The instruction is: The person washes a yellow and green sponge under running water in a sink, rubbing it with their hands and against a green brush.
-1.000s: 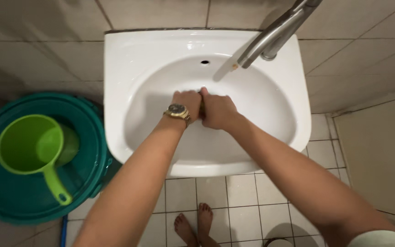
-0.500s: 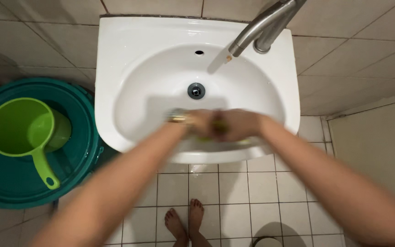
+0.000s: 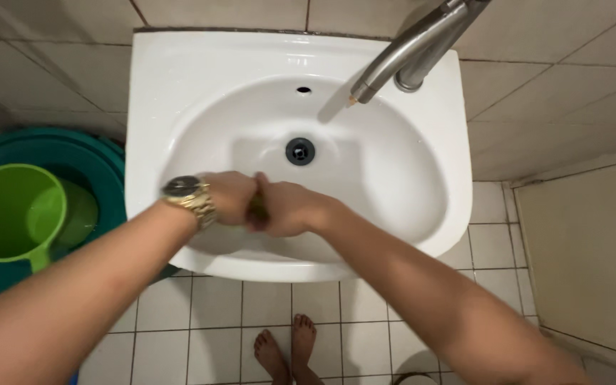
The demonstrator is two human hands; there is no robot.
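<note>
Over the near side of the white sink, your left hand and right hand press together, each grip closed on a small green thing squeezed between them, mostly hidden. A gold wristwatch sits on your left wrist. Beyond lie the dark drain and a steel tap at the far right. Left stands a teal bucket holding a green scoop. Beige wall tiles surround the sink; your bare feet stand on a white tiled floor.
</note>
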